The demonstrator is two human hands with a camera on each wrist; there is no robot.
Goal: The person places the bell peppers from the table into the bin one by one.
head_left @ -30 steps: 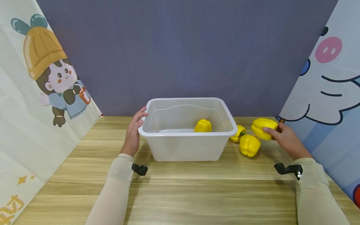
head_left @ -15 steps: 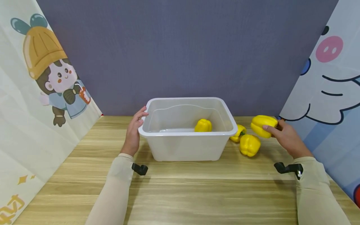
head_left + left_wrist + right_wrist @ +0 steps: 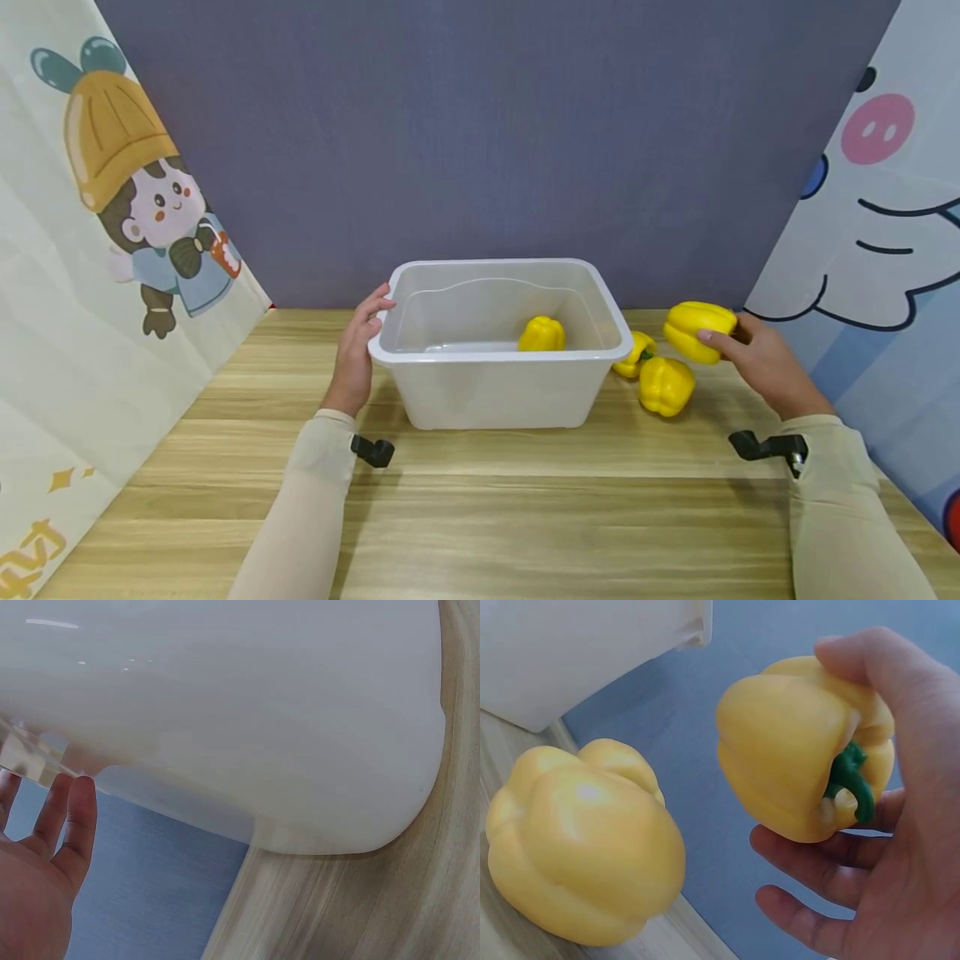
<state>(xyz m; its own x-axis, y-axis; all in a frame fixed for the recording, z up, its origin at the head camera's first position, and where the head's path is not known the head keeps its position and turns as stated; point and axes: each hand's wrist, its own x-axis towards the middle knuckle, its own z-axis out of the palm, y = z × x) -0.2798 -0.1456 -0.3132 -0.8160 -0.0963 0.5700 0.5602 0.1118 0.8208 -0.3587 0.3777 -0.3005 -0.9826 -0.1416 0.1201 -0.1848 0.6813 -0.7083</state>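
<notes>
My right hand (image 3: 772, 367) holds a yellow bell pepper (image 3: 696, 332) between thumb and fingers, up off the table. Its green stem (image 3: 850, 780) points toward the palm in the right wrist view. Just below and to the left, another yellow bell pepper (image 3: 666, 387) lies on the table, and a third (image 3: 633, 355) sits beside the bin, partly hidden by it. At the white plastic bin (image 3: 495, 396), my left hand (image 3: 351, 358) rests with fairly straight fingers against the left rim. One yellow bell pepper (image 3: 542, 335) is inside the bin, toward the right.
The bin stands on a wood-grain table (image 3: 525, 533), close to a grey-blue back panel (image 3: 480, 142). Printed cartoon sheets flank it, with a capped figure (image 3: 168, 208) on the left and a pink-snouted one (image 3: 877, 129) on the right. Each sleeve carries a black camera mount (image 3: 372, 452).
The bell pepper in my right hand has risen slightly and shifted a little left, toward the bin. My left hand, the bin and the other peppers stay where they were.
</notes>
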